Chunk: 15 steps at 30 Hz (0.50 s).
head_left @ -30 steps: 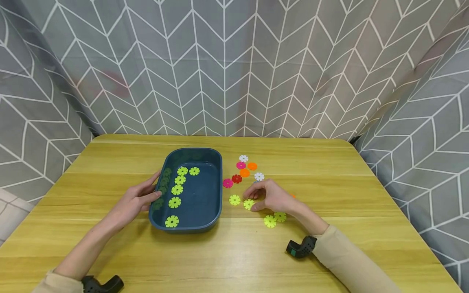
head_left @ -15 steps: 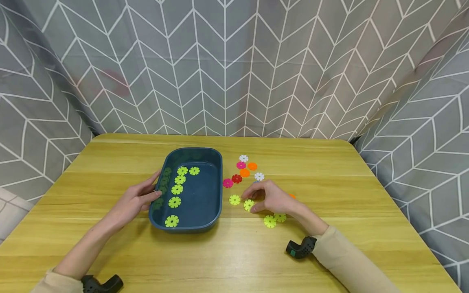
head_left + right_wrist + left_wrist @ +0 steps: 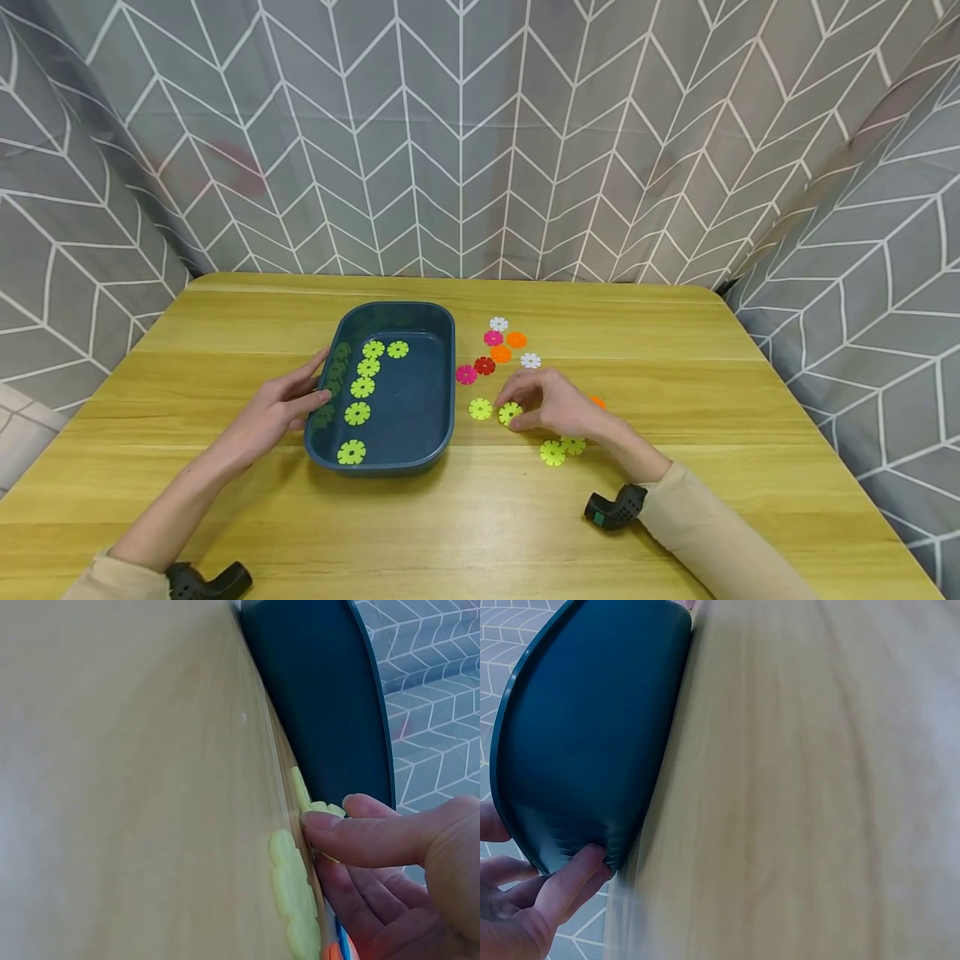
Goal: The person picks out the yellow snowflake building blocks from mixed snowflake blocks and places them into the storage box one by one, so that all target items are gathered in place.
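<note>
A dark blue plastic bin [image 3: 405, 400] stands on the table, with several yellow-green notched discs [image 3: 357, 413] on its floor. My left hand [image 3: 273, 412] grips the bin's left side, thumb at the rim and fingers against the outer wall; the left wrist view shows those fingers [image 3: 574, 881] on the wall. Right of the bin, my right hand [image 3: 551, 404] pinches one yellow-green notched disc [image 3: 510, 413] between thumb and fingers. That disc [image 3: 327, 809] looks tilted up in the right wrist view, partly hidden by the thumb. Another yellow-green disc [image 3: 480, 408] lies just left of it.
White, pink, orange and red discs [image 3: 484, 366] lie scattered behind my right hand. Two yellow-green discs [image 3: 552, 453] sit beneath the right forearm's near side, and an orange disc [image 3: 597, 402] is partly covered by the wrist. A patterned grey curtain [image 3: 480, 142] hangs behind the wooden table [image 3: 480, 533].
The disc at my right fingertips has risen slightly and tilted as thumb and fingers close on it. My left hand and the bin have stayed put.
</note>
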Each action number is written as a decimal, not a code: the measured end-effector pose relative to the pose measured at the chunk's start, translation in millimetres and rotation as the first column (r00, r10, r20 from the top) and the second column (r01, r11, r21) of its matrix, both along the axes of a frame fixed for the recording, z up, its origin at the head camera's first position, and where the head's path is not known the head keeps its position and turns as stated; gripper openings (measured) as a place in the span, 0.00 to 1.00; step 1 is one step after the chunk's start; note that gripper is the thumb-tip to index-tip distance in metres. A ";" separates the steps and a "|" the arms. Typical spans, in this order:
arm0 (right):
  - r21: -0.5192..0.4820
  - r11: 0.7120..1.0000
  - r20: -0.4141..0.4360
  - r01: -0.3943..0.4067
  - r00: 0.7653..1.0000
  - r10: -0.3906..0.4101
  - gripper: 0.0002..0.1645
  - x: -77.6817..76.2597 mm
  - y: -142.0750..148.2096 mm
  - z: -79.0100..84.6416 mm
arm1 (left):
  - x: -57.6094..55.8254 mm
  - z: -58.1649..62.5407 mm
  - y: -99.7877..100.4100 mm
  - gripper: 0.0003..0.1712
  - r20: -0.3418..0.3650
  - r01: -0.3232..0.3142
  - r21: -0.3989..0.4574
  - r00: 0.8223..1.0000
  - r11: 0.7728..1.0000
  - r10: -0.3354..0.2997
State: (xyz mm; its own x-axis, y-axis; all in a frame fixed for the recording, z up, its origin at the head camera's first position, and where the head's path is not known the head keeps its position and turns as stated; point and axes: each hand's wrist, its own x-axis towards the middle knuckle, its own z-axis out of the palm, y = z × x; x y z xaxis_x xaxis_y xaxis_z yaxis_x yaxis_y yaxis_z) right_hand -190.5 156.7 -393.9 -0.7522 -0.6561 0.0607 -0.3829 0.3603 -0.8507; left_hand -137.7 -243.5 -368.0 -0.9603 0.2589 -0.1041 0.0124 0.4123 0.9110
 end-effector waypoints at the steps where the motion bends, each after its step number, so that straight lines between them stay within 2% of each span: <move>1: -0.002 1.000 0.008 0.003 1.000 -0.003 0.16 0.2 0.0 0.5 | -0.2 -0.3 0.1 0.38 0.000 0.000 0.000 1.000 1.000 0.000; 8: -0.001 1.000 0.047 0.013 0.999 -0.013 0.15 0.7 0.3 1.9 | -0.3 -1.2 0.0 0.38 -0.005 0.002 0.000 1.000 1.000 -0.002; 15: 0.026 0.998 0.058 0.057 0.997 -0.058 0.14 2.0 -0.2 4.8 | 0.4 0.8 0.0 0.38 0.003 -0.003 0.001 1.000 1.000 0.003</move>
State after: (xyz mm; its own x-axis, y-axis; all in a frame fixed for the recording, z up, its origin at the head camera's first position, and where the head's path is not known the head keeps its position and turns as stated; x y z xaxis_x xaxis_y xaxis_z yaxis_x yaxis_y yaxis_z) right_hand -188.5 156.5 -389.2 -0.7904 -0.6125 -0.0004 -0.3103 0.4010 -0.8619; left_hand -137.3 -243.5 -367.2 -0.9608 0.2560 -0.1066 0.0086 0.4116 0.9113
